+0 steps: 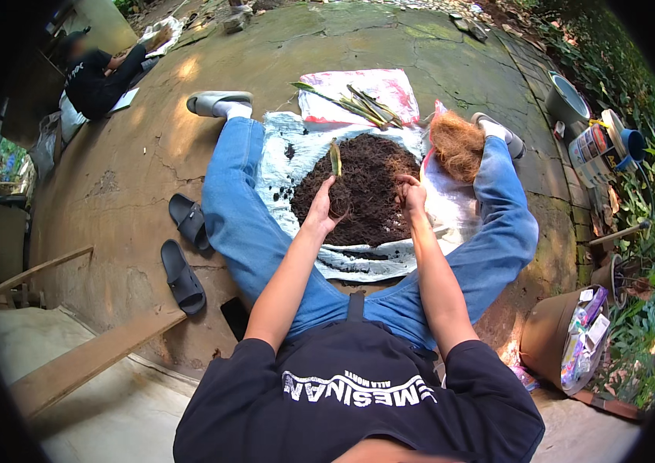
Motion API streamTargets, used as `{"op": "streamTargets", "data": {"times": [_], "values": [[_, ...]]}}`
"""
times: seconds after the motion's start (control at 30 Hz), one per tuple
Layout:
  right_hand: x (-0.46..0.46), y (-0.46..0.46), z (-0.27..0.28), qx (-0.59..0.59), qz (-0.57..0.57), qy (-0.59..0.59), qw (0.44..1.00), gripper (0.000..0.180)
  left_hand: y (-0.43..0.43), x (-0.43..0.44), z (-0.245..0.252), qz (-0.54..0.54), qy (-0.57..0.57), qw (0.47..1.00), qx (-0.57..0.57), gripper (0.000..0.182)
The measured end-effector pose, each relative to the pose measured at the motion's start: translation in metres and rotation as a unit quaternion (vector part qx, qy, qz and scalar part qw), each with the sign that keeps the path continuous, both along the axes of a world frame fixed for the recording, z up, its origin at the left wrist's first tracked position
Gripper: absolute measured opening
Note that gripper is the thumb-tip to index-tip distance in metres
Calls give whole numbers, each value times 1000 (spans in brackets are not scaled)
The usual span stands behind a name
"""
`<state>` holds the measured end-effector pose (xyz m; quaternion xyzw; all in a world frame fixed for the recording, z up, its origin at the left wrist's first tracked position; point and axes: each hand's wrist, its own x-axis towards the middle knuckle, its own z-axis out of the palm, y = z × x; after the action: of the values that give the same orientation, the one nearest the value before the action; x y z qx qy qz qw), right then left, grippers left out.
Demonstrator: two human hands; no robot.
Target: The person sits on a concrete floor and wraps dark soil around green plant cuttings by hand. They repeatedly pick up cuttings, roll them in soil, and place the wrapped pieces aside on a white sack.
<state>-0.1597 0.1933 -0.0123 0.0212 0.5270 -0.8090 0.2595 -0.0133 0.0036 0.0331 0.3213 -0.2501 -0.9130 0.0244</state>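
My left hand (322,207) grips an upright snake plant leaf cutting (335,159) by its lower end. A tuft of brown fibre (339,205) hangs around that end, against the palm. My right hand (412,195) is over the right side of a dark potting soil heap (362,173), with its fingers curled beside some reddish-brown fibre strands (403,168). Whether those fingers pinch any strands is unclear. Under the soil lies a pale woven plastic sack (278,130), bunched up along its near edge. Both hands are between my spread legs.
More leaf cuttings (376,107) lie on a pink-and-white sack (356,81) beyond the soil. A coconut fibre clump (457,144) rests by my right foot. Black slides (183,278) and a phone (235,318) are at left. Buckets (567,98) line the right. Another person (93,81) sits far left.
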Motion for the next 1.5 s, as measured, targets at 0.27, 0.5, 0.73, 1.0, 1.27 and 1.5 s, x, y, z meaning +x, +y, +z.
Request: {"op": "streamTargets", "data": {"times": [0.27,0.5,0.73,1.0,1.27,1.5], "values": [[-2,-41,52,182,81,185,962,31,0,-25,17,-1,-44,999,2,23],[-16,-39,126,398,315,436,743,35,-35,-13,10,15,-60,998,9,27],[-32,-43,209,540,534,548,352,39,-28,-12,24,78,-38,996,1,28],[-47,-48,265,590,442,609,291,26,-26,-21,33,62,-26,998,14,28],[-30,-59,290,641,429,588,244,34,-21,-9,41,69,-32,997,7,29],[0,-81,280,596,469,605,244,33,-19,0,46,58,-27,998,17,30]]}}
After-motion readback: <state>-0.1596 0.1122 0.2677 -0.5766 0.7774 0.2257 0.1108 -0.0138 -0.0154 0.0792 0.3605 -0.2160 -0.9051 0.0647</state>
